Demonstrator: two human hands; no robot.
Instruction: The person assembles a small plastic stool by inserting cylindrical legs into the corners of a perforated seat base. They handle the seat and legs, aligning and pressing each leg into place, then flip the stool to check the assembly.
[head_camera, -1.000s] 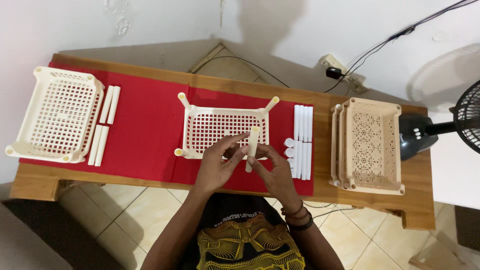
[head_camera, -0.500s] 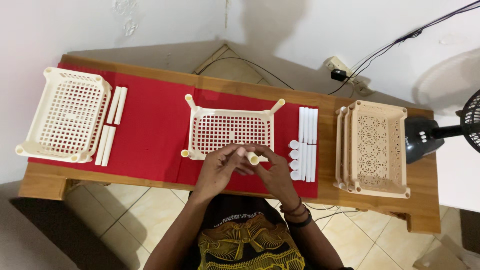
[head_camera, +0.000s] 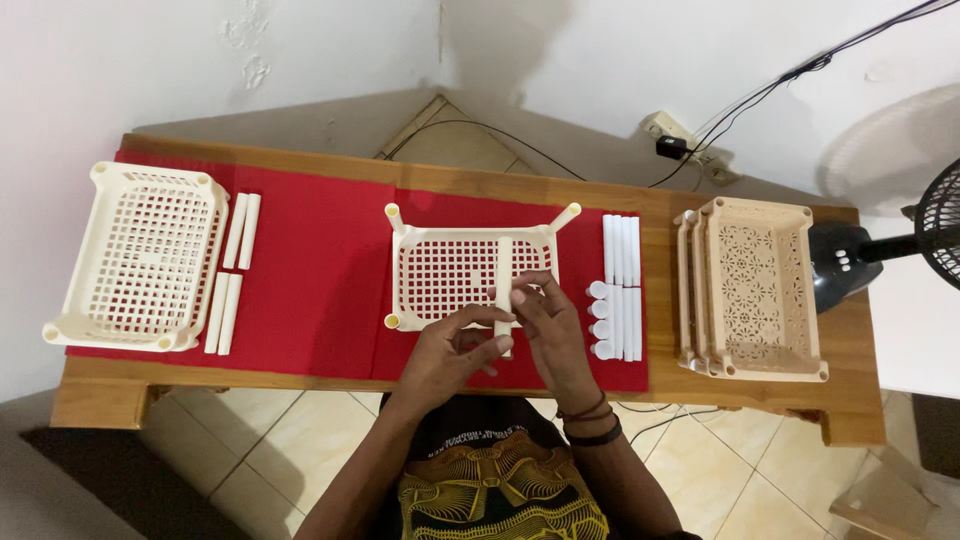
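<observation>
Both hands are pinching one cream tube: the right hand is gripping its middle, and the left hand is closing fingers on its lower end. That tube is lying over the near right part of the upturned cream basket on the red cloth. White tubes and caps are lying just right of the hands. Another basket is sitting far left, stacked beige baskets far right.

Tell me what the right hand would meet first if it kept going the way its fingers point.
The right hand points away from the person, so probably the far rim of the middle cream tray, whose mesh lies under the cream tube it grips. Height above the tray is unclear.
</observation>
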